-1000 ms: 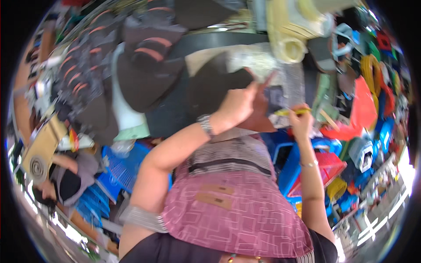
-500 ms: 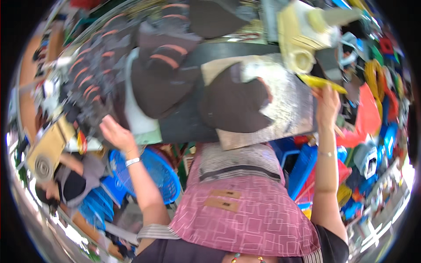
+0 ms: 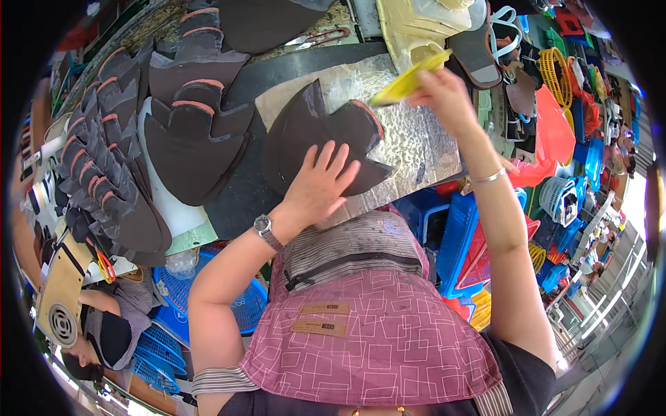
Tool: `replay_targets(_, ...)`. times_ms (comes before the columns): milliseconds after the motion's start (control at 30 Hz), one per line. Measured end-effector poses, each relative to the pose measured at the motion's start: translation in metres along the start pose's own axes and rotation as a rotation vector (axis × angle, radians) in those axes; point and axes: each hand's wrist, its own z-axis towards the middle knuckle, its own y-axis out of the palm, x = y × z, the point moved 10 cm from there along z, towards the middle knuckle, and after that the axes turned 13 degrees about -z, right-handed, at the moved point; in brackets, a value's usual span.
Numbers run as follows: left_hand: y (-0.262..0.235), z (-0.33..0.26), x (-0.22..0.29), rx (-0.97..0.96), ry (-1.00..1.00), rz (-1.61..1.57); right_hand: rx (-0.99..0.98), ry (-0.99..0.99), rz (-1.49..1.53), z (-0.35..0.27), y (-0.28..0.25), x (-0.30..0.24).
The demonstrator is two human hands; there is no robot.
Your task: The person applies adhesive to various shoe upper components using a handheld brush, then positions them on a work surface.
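Observation:
My left hand lies with its fingers spread on a flat dark brown cut piece. That piece has pointed notches and a curved edge tinted orange. It rests on a glue-smeared board. Above the board's upper right part, my right hand grips a flat yellow scraper by one end. The scraper's other end points left, toward the piece's orange curve. A yellowish plastic container with a round opening stands just beyond the scraper.
To the left, several similar dark pieces lie overlapped. A dark sandal sole sits right of the container. Blue baskets stand below the table edge. Another person is at the lower left, beside a tan machine.
My left hand has come rightward from the stacked pieces onto the dark piece. My right hand has carried the yellow scraper leftward over the board. The view has shifted.

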Motion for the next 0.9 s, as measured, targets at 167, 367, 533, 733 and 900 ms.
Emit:
replay_targets(167, 0.018, 0.001, -0.004, -0.162, -0.042, 0.056, -0.064, -0.422, -0.857, 0.005, 0.073, -0.050)
replay_targets(367, 0.010, 0.001, -0.006, -0.115, -0.027, -0.043, 0.069, -0.307, -0.644, -0.037, 0.034, 0.012)
replay_targets(533, 0.017, 0.000, -0.002, -0.197, -0.042, 0.040, 0.042, -0.210, -0.756, -0.049, 0.049, -0.004)
replay_targets(733, 0.015, -0.005, -0.004, -0.156, 0.014, -0.023, 0.161, -0.404, -0.753, -0.031, 0.106, -0.053)
replay_targets(900, 0.017, -0.013, -0.007, -0.064, 0.042, 0.021, 0.097, -0.151, -0.894, -0.101, 0.063, 0.015)
